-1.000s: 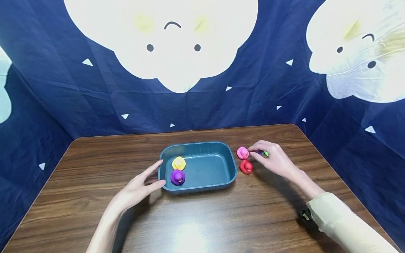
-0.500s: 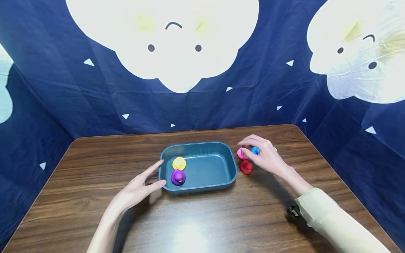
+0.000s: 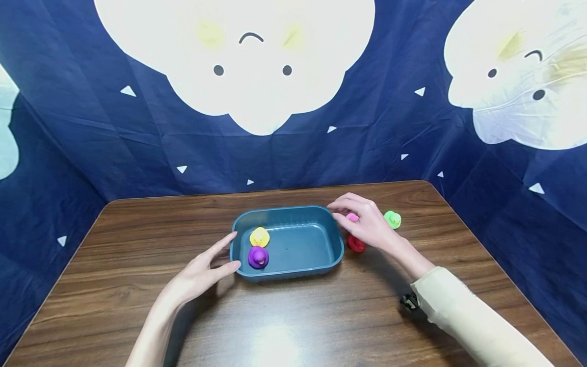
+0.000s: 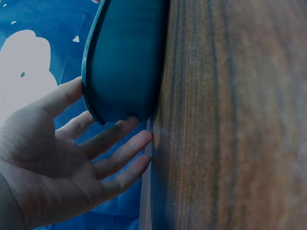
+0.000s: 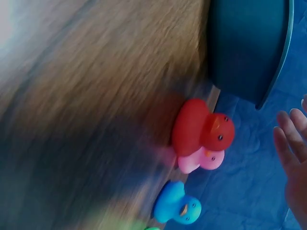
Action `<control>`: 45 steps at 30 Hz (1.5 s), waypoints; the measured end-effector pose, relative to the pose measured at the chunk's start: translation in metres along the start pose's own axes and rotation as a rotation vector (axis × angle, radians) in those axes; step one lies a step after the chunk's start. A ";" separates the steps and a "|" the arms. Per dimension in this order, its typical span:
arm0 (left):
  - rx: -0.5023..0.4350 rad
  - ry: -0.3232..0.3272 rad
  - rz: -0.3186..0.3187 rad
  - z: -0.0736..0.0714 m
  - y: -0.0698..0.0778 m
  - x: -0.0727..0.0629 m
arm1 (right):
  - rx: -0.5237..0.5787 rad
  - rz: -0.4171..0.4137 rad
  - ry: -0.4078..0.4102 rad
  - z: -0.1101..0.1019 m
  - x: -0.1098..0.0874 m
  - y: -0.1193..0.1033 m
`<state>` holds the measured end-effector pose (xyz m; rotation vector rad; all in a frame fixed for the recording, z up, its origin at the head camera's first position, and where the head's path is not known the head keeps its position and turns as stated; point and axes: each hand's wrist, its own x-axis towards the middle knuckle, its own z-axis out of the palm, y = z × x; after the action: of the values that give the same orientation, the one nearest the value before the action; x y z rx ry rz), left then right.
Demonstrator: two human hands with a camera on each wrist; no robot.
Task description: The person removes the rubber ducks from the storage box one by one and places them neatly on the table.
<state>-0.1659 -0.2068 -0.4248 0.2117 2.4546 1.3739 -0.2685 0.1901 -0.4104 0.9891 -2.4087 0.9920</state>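
Since the earlier frame, the right hand [image 3: 371,220] has moved left toward the tub [image 3: 302,244]; the left hand [image 3: 197,276] and the tub show no clear shift. The right hand's fingers and thumb stand apart with nothing visible between them, the tips close by the tub's end; contact there cannot be confirmed. The pink duck [image 3: 352,217] shows through its thumb-finger gap, the red duck [image 3: 357,245] lies just on its near side, and the green duck [image 3: 392,219] sits to its right. The blue duck [image 5: 168,201], masked by that hand from above, stands on the table [image 3: 348,306]. The left hand is spread wide, fingertips against the tub's opposite end, presumably to steady it. Inside, nearest that hand, sit the yellow duck [image 3: 259,237] and purple duck [image 3: 259,258], side by side, apparently grouped to leave room.
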 end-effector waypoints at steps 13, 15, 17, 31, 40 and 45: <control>-0.008 -0.001 -0.002 -0.001 0.003 -0.001 | 0.036 -0.013 -0.052 0.020 0.012 -0.017; -0.008 0.000 -0.004 -0.001 0.003 -0.001 | 0.042 -0.007 -0.058 0.023 0.014 -0.019; -0.006 0.001 -0.006 -0.001 0.003 -0.001 | 0.044 0.004 -0.063 0.025 0.015 -0.021; 0.001 0.000 -0.012 -0.001 0.003 -0.001 | 0.103 -0.068 -0.061 0.052 0.031 -0.037; 0.002 0.002 -0.020 0.000 0.003 0.001 | 0.101 -0.080 -0.094 0.065 0.037 -0.047; 0.001 0.001 -0.024 -0.001 0.003 0.001 | 0.110 -0.085 -0.124 0.073 0.038 -0.050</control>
<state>-0.1669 -0.2058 -0.4220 0.1807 2.4512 1.3631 -0.2625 0.0943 -0.4165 1.2148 -2.4097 1.0714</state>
